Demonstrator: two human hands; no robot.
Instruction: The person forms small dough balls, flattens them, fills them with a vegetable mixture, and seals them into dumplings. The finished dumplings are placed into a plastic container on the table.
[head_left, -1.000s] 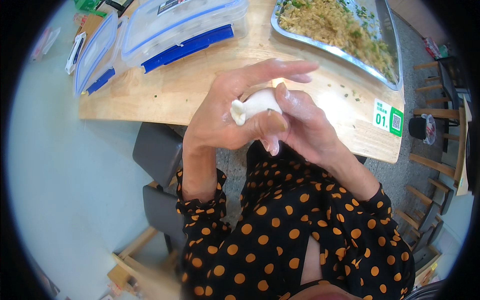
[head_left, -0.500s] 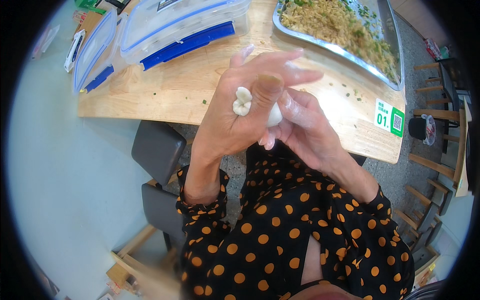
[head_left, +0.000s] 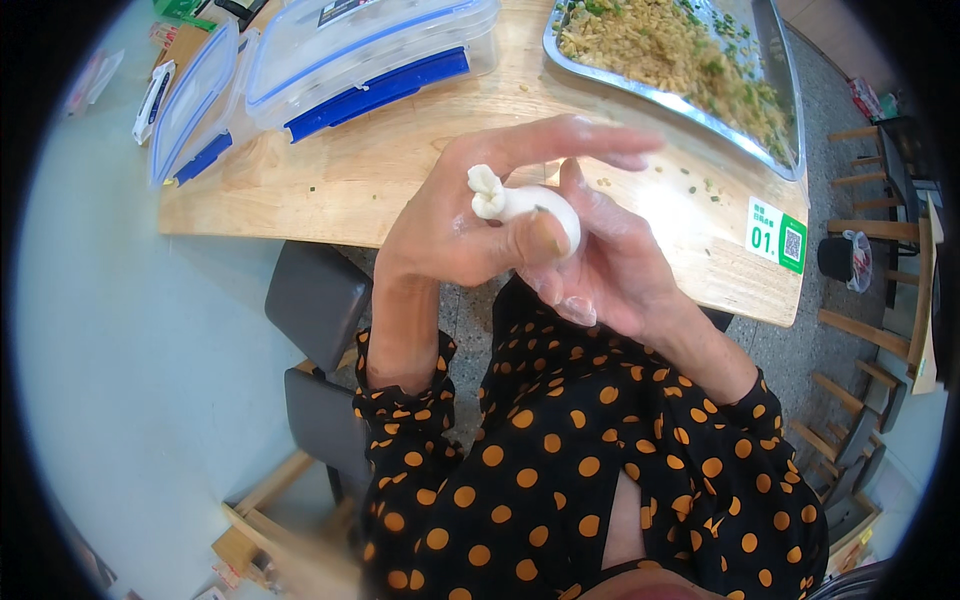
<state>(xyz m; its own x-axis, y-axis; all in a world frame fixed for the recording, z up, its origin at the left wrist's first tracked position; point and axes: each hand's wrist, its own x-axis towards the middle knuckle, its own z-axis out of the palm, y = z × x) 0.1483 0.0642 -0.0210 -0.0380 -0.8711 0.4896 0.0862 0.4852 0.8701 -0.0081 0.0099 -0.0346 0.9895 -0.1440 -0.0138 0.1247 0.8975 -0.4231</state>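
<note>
Between my two hands, just over the table's near edge, is a piece of white dough, rounded at one end with a narrow neck and a pinched, folded tip. My left hand has its thumb pressed across the dough while its fingers stretch out over it to the right. Cupped around the rounded end from the right and below is my right hand, its thumb raised along the dough. White flour dusts the fingers of both hands. Whether anything is inside the dough cannot be seen.
A metal tray of crumbly tan filling with chopped green bits stands at the far right. Clear plastic boxes with blue clips, one large, sit far left. Small green bits dot the wooden table. A dark chair is at lower left.
My left hand has tilted and its thumb has dropped lower, so more of the dough's neck and round body shows. The right thumb has lifted away from the left hand.
</note>
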